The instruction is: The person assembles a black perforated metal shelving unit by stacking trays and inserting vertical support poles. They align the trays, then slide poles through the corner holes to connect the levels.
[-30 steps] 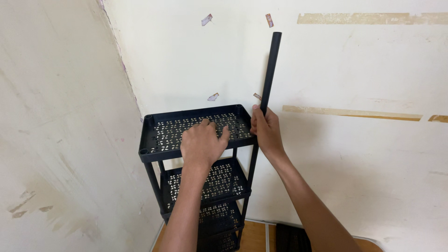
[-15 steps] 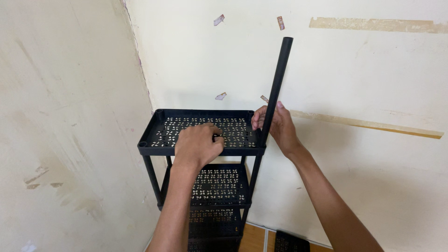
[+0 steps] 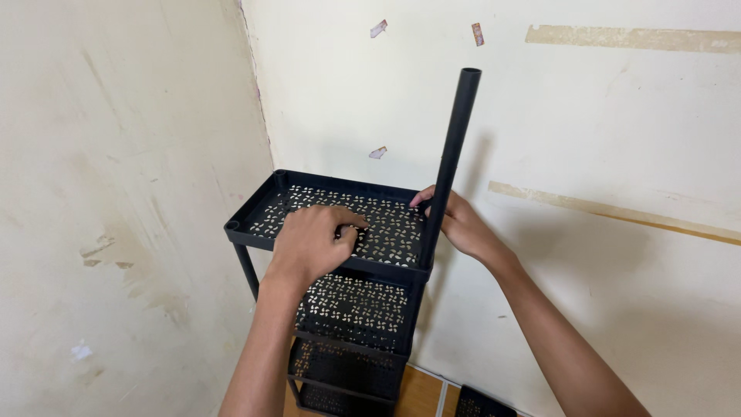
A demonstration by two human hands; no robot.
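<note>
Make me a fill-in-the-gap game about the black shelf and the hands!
1. The right hand grips a black ____ that stands upright at the shelf's near right corner.
2. The left hand presses flat on the ____ tray of the black shelf rack.
3. The rack stands in a ____ between two cream walls.
4. The trays are full of small ____.

Missing words: tube; top; corner; holes

home room corner, scuffed cream walls [image 3: 123, 154] (tape scraps), black shelf rack [image 3: 340, 309]

Black pole [image 3: 450, 154] upright – rack [image 3: 340, 224] corner socket.
</note>
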